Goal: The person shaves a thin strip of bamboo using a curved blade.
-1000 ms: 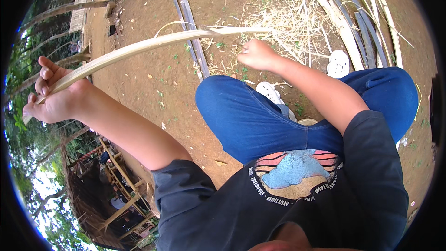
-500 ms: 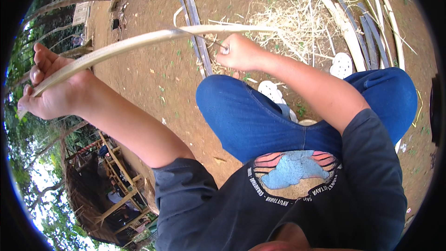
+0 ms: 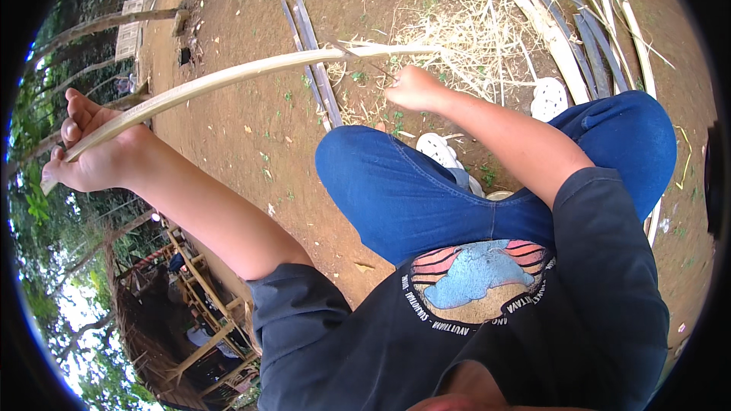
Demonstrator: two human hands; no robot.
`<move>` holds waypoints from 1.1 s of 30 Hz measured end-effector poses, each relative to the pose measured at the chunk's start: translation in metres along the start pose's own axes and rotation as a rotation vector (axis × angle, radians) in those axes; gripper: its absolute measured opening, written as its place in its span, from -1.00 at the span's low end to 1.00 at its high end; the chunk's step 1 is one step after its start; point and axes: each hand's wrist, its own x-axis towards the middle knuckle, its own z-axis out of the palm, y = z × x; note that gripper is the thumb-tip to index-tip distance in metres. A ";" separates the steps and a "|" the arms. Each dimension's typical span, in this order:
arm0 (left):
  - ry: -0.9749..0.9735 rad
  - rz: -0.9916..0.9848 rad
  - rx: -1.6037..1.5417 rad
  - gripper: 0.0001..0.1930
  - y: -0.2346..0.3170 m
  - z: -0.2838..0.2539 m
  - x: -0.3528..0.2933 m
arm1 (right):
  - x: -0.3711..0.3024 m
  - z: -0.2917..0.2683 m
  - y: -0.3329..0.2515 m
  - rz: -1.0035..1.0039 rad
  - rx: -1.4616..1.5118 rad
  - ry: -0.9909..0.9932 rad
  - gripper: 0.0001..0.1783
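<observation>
A long pale bamboo strip (image 3: 228, 74) spans from the far left toward the upper middle, looking curved. My left hand (image 3: 106, 148) holds its near end, the strip lying across the palm between thumb and fingers. My right hand (image 3: 415, 89) is closed in a fist round a knife (image 3: 373, 65); the handle is mostly hidden in the fingers. Its thin blade crosses the strip and rests against it, toward the strip's far end, which lies in front of the shavings on the ground.
Pale shavings (image 3: 457, 27) are heaped on the brown dirt ground beyond my feet. Two dark slats (image 3: 312, 61) lie left of the heap, several split strips (image 3: 556, 46) to its right. My bent knees (image 3: 365, 175) are below the strip. A thatched shelter (image 3: 167, 320) stands at the lower left.
My right hand and the knife have moved right along the strip, toward its far end. A curled shaving that stood up by the blade no longer shows there. My left hand keeps its hold.
</observation>
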 end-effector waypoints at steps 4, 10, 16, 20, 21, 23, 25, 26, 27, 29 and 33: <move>-0.009 -0.015 -0.024 -0.56 -0.003 -0.015 0.005 | -0.005 0.008 -0.027 -0.147 0.008 -0.001 -0.69; -0.008 -0.029 -0.036 -0.56 0.002 -0.011 0.010 | -0.046 0.014 -0.113 -0.423 0.163 -0.085 -0.70; 0.052 -0.037 -0.030 -0.60 -0.001 -0.005 0.004 | 0.010 0.003 0.017 0.033 -0.002 -0.005 -0.66; -0.026 -0.043 -0.045 -0.35 -0.004 0.001 -0.002 | 0.005 -0.002 0.005 0.021 0.018 0.081 -0.66; 0.015 -0.008 0.002 -0.29 -0.001 0.016 -0.010 | 0.000 -0.001 -0.013 -0.040 0.047 0.078 -0.67; 0.015 0.042 0.070 -0.34 0.005 0.027 -0.019 | -0.011 0.011 -0.062 -0.238 0.089 0.063 -0.68; 0.072 0.068 0.147 -0.36 0.010 0.029 -0.021 | -0.028 0.024 -0.113 -0.394 0.152 0.034 -0.66; 0.134 0.082 0.200 -0.36 0.011 0.035 -0.024 | -0.039 0.027 -0.138 -0.452 0.194 0.014 -0.64; 0.199 0.074 0.227 -0.37 -0.003 0.040 -0.030 | -0.044 0.023 -0.154 -0.489 0.177 0.021 -0.64; 0.253 0.111 0.301 -0.38 -0.005 0.050 -0.034 | -0.050 0.019 -0.181 -0.552 0.152 0.019 -0.64; 0.260 0.162 0.349 -0.40 -0.009 0.055 -0.034 | -0.040 0.016 -0.168 -0.457 0.147 0.000 -0.67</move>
